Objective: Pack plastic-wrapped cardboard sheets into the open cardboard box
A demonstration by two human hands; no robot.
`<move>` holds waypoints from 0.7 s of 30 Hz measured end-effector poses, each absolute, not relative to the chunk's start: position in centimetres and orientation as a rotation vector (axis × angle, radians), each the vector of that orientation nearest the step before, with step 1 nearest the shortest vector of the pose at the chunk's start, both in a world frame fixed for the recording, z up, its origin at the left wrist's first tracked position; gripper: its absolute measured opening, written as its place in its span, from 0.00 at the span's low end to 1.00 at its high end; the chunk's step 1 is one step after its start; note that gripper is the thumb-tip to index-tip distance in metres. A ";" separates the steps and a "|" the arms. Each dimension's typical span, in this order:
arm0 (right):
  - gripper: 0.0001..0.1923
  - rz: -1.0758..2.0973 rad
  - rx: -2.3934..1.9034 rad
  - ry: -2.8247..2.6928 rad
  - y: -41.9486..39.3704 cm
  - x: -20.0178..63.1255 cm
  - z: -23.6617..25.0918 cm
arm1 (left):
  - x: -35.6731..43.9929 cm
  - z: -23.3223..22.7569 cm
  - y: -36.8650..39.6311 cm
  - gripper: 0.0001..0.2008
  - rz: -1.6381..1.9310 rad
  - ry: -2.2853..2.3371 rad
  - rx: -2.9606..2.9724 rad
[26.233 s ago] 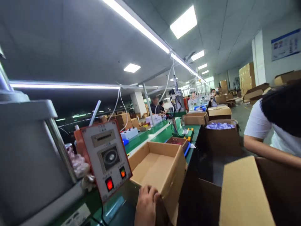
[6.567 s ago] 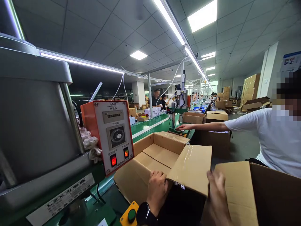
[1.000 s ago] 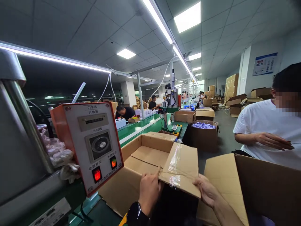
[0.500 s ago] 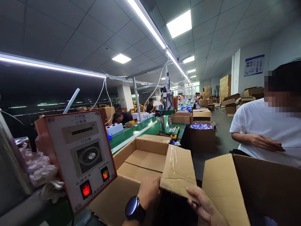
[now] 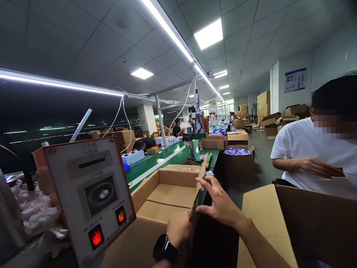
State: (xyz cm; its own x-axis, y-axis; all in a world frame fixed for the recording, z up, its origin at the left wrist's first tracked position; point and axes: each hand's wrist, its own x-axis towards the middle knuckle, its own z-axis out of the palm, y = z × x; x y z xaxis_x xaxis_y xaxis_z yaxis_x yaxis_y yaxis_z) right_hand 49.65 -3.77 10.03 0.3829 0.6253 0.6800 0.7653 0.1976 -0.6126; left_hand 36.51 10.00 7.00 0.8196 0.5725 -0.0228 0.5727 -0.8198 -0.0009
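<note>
Right hand point(image 5: 220, 203) spread flat against upright box flap point(image 5: 198, 190), left hand point(image 5: 178, 229) gripping its base (fingers hidden)

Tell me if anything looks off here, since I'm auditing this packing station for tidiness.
Only one thing: crumpled white rags or wrapping sit heaped loose behind the orange control panel. The open cardboard box looks sound; the right hand presses its side flap upright, and the left hand grips its near edge.

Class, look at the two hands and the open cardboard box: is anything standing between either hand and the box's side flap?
Nothing visible does. The left hand grips the box at its near corner, and the right hand lies flat against the upright side flap. The control panel stands off to the left, clear of both.
</note>
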 end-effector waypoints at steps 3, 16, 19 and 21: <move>0.26 -0.518 -1.658 -1.731 -2.6 51.1 11.6 | 36.5 6.7 9.6 0.26 -0.019 1.000 2.973; 0.17 -0.215 -2.343 -1.159 2.1 54.0 12.0 | 37.0 5.4 8.8 0.24 0.135 1.155 3.023; 0.15 -0.102 -2.380 -1.076 2.7 54.6 12.0 | 36.9 5.4 8.8 0.25 0.117 1.146 3.040; 0.14 -0.035 -2.371 -1.034 3.0 55.3 11.7 | 36.9 5.5 8.8 0.24 0.107 1.147 3.041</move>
State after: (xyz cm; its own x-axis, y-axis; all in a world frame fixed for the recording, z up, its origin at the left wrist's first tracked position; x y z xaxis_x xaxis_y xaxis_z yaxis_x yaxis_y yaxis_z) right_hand 55.27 3.02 11.75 0.7039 0.6708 0.2334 0.6851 -0.5544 -0.4725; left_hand 36.86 8.76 5.47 0.7499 0.6539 0.1004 0.6612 -0.7459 -0.0798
